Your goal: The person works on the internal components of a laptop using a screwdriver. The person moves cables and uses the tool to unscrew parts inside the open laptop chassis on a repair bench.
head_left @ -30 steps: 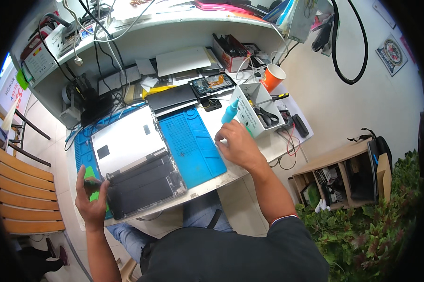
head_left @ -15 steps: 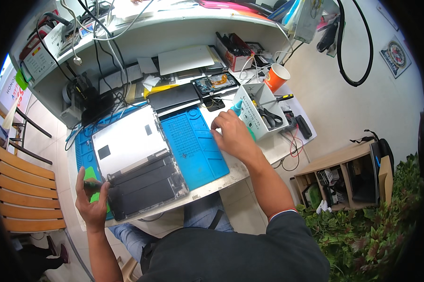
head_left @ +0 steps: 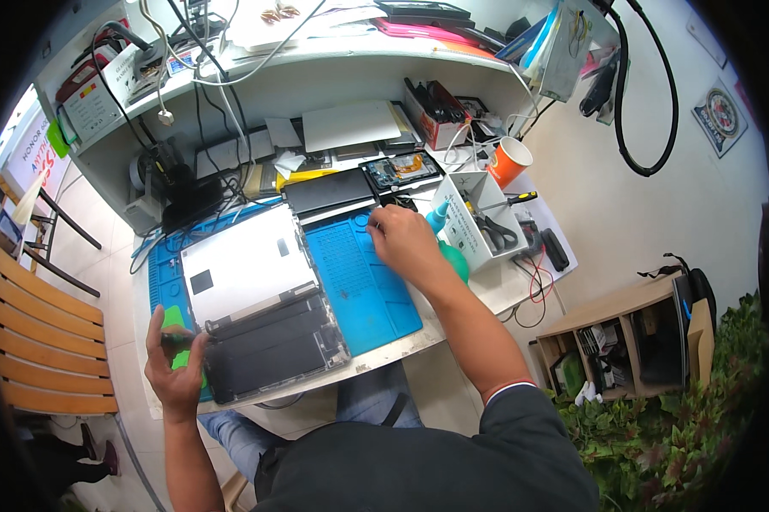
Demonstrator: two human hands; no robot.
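Observation:
My left hand (head_left: 175,367) grips a small dark-green object (head_left: 175,340) at the lower-left corner of an opened tablet (head_left: 278,350), beside a green pad (head_left: 174,317). The tablet's silver panel (head_left: 239,260) and black inside face lie on a blue repair mat (head_left: 359,303). My right hand (head_left: 399,237) is at the mat's upper right, fingertips drawn together; what they hold, if anything, is hidden. Beside it are a turquoise bottle (head_left: 437,218), a green bulb (head_left: 455,264) and a white box (head_left: 478,222) of tools.
Behind lie devices (head_left: 325,192) and cables; an orange cup (head_left: 510,162) stands right. A shelf (head_left: 333,51) crosses the back. A wooden chair (head_left: 43,333) is left, with another person's legs (head_left: 81,461) near it. A small cabinet (head_left: 606,341) and plants (head_left: 657,452) are right.
My right hand has moved up and left from beside the white box to the mat's upper part, uncovering more of the green bulb. The view has shifted slightly. My left hand keeps its grip.

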